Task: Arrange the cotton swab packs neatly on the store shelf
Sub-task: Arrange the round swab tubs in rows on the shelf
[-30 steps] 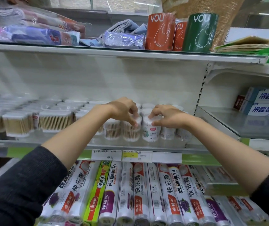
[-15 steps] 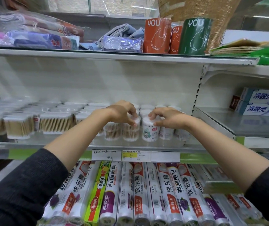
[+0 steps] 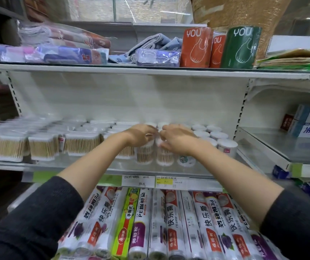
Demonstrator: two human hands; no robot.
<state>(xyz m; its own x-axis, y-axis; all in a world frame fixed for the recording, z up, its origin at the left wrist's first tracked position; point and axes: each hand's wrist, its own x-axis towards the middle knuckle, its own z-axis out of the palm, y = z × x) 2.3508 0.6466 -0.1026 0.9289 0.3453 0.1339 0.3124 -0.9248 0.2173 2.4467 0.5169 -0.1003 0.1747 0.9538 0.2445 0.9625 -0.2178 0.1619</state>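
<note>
both hands sit on the round cotton swab tubs (image 3: 164,155) at the front middle of the swab shelf (image 3: 75,167): left hand (image 3: 141,135) curled over one tub top, right hand (image 3: 176,138) curled over the neighbour, fingertips nearly touching. motion blur, so can't tell how firm either grip is. flat swab packs (image 3: 43,147) line up left of the tubs; more tubs (image 3: 219,139) sit right of them.

swab tubs (image 3: 223,142) right of flat packs (image 3: 82,143)

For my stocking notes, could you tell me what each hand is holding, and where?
Each hand, left hand and right hand, curls over the top of a round cotton swab tub; a firm grip cannot be confirmed.
</note>
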